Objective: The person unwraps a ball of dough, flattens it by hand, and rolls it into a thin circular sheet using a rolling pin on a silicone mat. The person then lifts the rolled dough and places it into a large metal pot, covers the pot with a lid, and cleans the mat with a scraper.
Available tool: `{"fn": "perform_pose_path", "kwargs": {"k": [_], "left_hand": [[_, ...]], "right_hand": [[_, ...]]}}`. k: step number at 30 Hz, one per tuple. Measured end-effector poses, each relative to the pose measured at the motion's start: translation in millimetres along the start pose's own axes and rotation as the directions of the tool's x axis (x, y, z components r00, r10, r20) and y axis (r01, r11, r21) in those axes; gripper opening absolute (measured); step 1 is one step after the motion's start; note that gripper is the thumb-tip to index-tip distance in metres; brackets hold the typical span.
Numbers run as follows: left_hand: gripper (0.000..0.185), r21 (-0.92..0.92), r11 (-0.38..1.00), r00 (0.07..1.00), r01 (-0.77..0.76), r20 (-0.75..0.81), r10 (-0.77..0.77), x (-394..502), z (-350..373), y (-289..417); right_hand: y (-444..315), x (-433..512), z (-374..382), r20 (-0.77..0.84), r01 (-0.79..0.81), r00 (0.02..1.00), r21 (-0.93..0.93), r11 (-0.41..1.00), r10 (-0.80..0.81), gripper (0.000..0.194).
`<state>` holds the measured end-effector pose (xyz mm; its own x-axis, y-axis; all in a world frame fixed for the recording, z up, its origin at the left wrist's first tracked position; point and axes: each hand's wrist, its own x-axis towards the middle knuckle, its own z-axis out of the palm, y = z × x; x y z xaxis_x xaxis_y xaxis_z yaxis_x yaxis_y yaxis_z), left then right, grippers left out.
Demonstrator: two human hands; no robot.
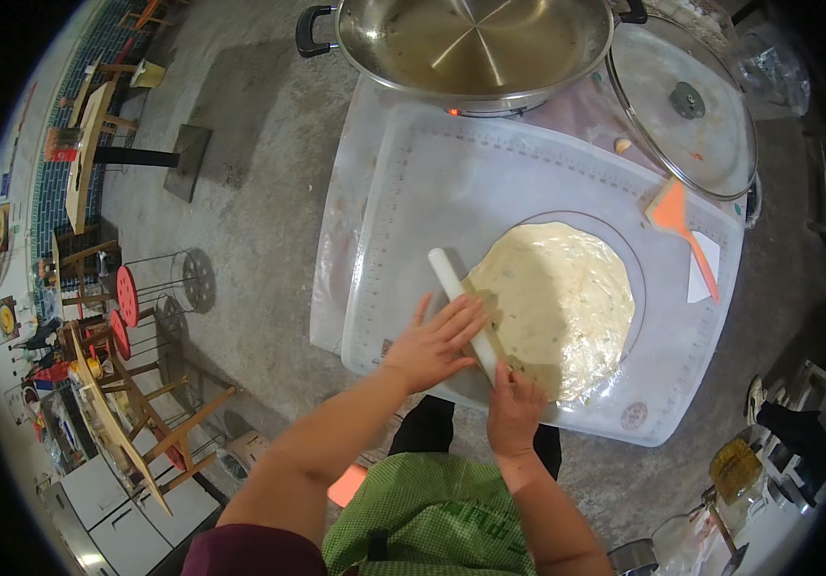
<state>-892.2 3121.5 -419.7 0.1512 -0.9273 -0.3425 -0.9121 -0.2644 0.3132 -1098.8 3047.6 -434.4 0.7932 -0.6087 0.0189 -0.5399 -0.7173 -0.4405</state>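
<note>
A white rolling pin (444, 271) lies slantwise over the left edge of a flat round sheet of dough (564, 309). The dough is pale, glossy on its right side, with small green flecks. Across the pin's middle, my left hand (436, 345) lies palm down with its fingers over it. My right hand (517, 410) holds the pin's near end, close to the dough's lower left edge; that end is hidden under the fingers. Beneath the dough is a translucent white mat (441, 187) with printed ruler marks and a circle line.
Beyond the mat stands a wide steel pan (477, 43) above a lit red indicator. A glass lid (686, 101) lies right of it. An orange-handled brush or scraper (672, 209) rests on the mat over a white card (702, 268). Red stools (127, 295) stand to the left.
</note>
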Motion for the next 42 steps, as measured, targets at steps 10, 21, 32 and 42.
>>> {"fn": "perform_pose_path", "kwargs": {"k": [10, 21, 32, 42], "left_hand": [[0.073, -0.072, 0.957, 0.942, 0.282, -0.168, -0.29, -72.9, -12.5, -15.4], [0.095, -0.279, 0.831, 0.83, 0.482, -0.158, -0.534, -11.8, 47.9, 56.7], [0.071, -0.338, 0.579, 0.442, 0.742, -0.403, -0.801, 80.5, -4.7, -73.6], [0.064, -0.364, 0.653, 0.496, 0.664, -0.438, -0.749, 74.9, -19.7, -73.9]], "right_hand": [[-0.1, 23.5, -19.1, 0.121, 0.103, 0.986, 0.101, 0.99, -0.115, 0.045], [87.8, 180.1, -47.9, 0.183, 0.451, 0.888, -0.157, 0.879, -0.423, 0.058], [67.1, 328.9, 2.0, 0.061, 0.673, 0.739, -0.029, 0.739, -0.671, 0.05], [88.2, 327.0, -38.1, 0.328, 0.738, 0.631, 0.028, 0.675, -0.703, 0.019]]}}
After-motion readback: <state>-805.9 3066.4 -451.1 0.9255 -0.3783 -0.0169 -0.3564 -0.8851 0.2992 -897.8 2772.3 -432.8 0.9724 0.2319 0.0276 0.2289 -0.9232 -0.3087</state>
